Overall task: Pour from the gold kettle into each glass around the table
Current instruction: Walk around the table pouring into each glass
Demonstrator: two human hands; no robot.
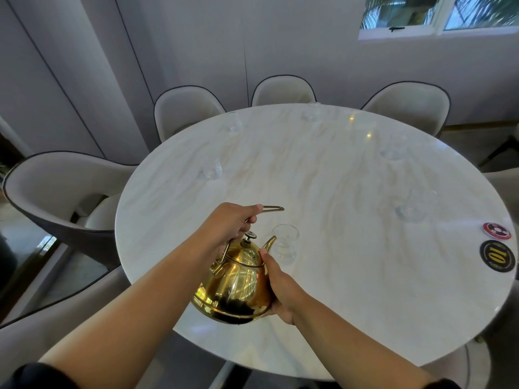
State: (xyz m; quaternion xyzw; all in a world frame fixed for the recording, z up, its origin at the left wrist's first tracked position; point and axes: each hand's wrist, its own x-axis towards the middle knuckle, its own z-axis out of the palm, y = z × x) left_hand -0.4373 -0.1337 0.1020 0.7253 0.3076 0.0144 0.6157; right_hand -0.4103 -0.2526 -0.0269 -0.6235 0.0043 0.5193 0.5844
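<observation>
The gold kettle [236, 284] is lifted and tilted forward over the near part of the round marble table [337, 276]. My left hand [230, 226] grips its wire handle from above. My right hand [280, 287] cups the kettle's right side and base. The spout points at a clear glass [285, 244] just beyond it. Several more clear glasses stand around the table: one at the left [212, 168], one at the far left [233, 123], one at the far middle [311, 112], one at the right [393, 148] and one nearer right [410, 210].
Two round coasters lie at the table's right edge, a red one [497, 231] and a black one marked 10 [497, 256]. Pale upholstered chairs ring the table, such as one at the left [56, 189] and one at the back [283, 91]. A window is at the upper right.
</observation>
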